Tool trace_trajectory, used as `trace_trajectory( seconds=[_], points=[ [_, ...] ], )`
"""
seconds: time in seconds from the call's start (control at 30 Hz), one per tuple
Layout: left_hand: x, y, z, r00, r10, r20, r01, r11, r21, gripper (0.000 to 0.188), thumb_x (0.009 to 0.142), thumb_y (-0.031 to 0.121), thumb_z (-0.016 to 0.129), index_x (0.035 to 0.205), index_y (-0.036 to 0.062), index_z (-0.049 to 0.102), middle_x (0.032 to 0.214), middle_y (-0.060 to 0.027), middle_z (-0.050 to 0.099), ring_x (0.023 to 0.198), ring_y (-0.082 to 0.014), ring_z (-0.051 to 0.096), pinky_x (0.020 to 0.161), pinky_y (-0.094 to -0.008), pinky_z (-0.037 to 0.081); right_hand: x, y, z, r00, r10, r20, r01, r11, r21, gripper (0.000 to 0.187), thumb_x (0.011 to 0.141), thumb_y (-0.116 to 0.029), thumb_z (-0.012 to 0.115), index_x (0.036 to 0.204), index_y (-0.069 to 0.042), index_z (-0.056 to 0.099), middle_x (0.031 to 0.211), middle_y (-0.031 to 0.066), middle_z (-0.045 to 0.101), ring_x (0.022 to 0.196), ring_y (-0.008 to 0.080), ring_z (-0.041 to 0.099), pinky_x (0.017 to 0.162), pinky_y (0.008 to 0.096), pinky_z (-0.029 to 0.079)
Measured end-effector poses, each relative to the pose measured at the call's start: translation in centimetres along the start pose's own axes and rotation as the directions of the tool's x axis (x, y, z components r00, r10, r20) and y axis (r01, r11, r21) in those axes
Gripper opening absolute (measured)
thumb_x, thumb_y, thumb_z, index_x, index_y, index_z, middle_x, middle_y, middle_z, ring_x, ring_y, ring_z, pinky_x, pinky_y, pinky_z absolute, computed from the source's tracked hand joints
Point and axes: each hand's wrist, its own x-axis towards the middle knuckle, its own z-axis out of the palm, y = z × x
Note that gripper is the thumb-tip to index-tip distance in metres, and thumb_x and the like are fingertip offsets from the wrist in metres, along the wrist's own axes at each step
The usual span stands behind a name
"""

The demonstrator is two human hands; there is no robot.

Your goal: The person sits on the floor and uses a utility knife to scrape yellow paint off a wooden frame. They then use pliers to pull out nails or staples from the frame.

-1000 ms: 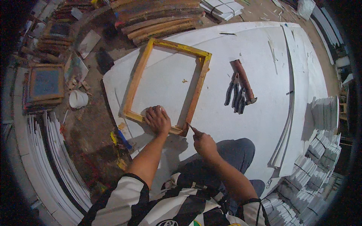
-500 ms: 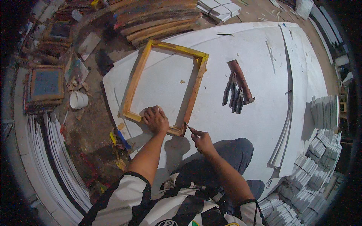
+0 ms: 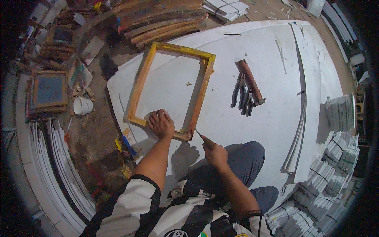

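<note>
One knee [image 3: 252, 154]: bent just right of the right hand [image 3: 215, 153], probably steadying the body close over the work.
Grip on the right: fingers clenched round the handle of a thin tool [image 3: 199, 133] pointing forward and left, seemingly so its end can be guided finely.
Tool tip: just beside the near right corner of the wooden frame [image 3: 201, 93]; whether it touches, I cannot tell.
Grip on the left: the left hand [image 3: 161, 124] grasps the near bar, fingers curled over it, likely to keep the wood from sliding.
Frame position: flat, under the left hand and reaching ahead of both hands, its near corner within the tool's reach.
White board [image 3: 221, 126]: beneath the frame and ahead of the hands, apparently serving as a flat work surface.
Pliers [image 3: 238, 90]: two pairs, ahead and right of the right hand, dark handles toward it, perhaps for easy grabbing.
Hammer [image 3: 252, 82]: right beside the pliers, head end nearer the right hand, presumably also kept handy.
White bucket [image 3: 82, 105]: well left of the left hand, off the board, maybe out of the way.
Tied bundles [image 3: 335, 152]: well right of the right hand, banded, presumably to stay together.
Brown stack [image 3: 166, 19]: far ahead of the left hand, beyond the board, perhaps piled to save room.
</note>
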Motion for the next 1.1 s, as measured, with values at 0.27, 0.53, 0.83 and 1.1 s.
trace_trajectory(
  seconds=[0.27, 0.53, 0.83, 1.1],
  points=[
    [0.4, 0.3, -0.5, 0.997, -0.038, 0.059, 0.041, 0.998, -0.047, 0.021, 0.099, 0.027, 0.062, 0.117, 0.0179, 0.063, 0.130, -0.0142, 0.056, 0.130, -0.0373, 0.048, 0.107, -0.0605, 0.035, 0.1, 0.1, 0.4, 0.998, -0.052, -0.043, 0.035, 0.948, -0.318, 0.041, 0.103, -0.035, 0.058, 0.145, -0.036, 0.060, 0.084, 0.0179, 0.073, 0.074, 0.0390, 0.072, 0.063, 0.0542, 0.056],
    [0.1, 0.3, 0.0, 1.000, -0.008, -0.011, 0.009, 0.999, 0.034, 0.022, 0.101, 0.031, 0.059, 0.117, 0.0164, 0.062, 0.130, -0.0134, 0.056, 0.128, -0.0345, 0.050, 0.105, -0.0534, 0.035, 0.5, -0.8, -0.1, 0.999, -0.038, -0.001, 0.036, 0.941, -0.337, 0.044, 0.103, -0.033, 0.058, 0.147, -0.037, 0.056, 0.085, 0.0180, 0.073, 0.077, 0.0386, 0.073, 0.064, 0.0539, 0.056],
    [-0.1, 1.1, -0.5, 0.999, -0.036, 0.023, 0.035, 0.998, 0.047, 0.024, 0.101, 0.030, 0.060, 0.120, 0.0160, 0.064, 0.132, -0.0162, 0.059, 0.132, -0.0400, 0.049, 0.109, -0.0613, 0.035, 0.9, -1.5, 0.7, 0.993, 0.011, 0.120, 0.016, 0.976, -0.218, 0.053, 0.105, -0.032, 0.052, 0.157, -0.031, 0.043, 0.093, 0.0205, 0.072, 0.081, 0.0386, 0.074, 0.069, 0.0561, 0.060],
    [-0.1, 0.9, -0.1, 0.999, 0.031, -0.029, -0.031, 0.999, 0.027, 0.026, 0.103, 0.031, 0.058, 0.118, 0.0123, 0.064, 0.127, -0.0172, 0.059, 0.127, -0.0405, 0.050, 0.108, -0.0618, 0.035, 1.1, -0.1, 1.3, 0.997, -0.069, 0.032, 0.076, 0.946, -0.316, 0.046, 0.103, -0.027, 0.058, 0.148, -0.020, 0.057, 0.081, 0.0203, 0.071, 0.074, 0.0381, 0.073, 0.067, 0.0534, 0.057]
  ],
)
